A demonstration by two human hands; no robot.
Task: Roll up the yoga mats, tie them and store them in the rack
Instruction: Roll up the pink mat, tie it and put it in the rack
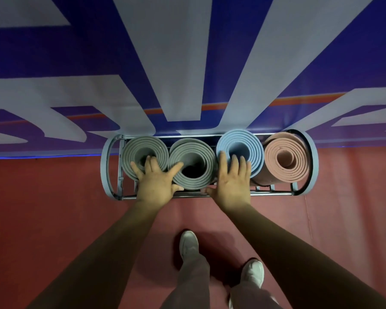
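Note:
Several rolled yoga mats stand upright in a grey metal rack against the wall, seen from above. From the left: a grey-green mat, a grey mat, a light blue mat and a pink mat. My left hand lies flat with fingers spread across the tops of the two grey mats. Flat on the near edge of the blue mat rests my right hand, fingers apart. Neither hand holds anything. No ties show from this angle.
The rack stands on a red floor right against a wall banner in blue and pale grey. My two white shoes stand on the floor just in front of the rack's front rail.

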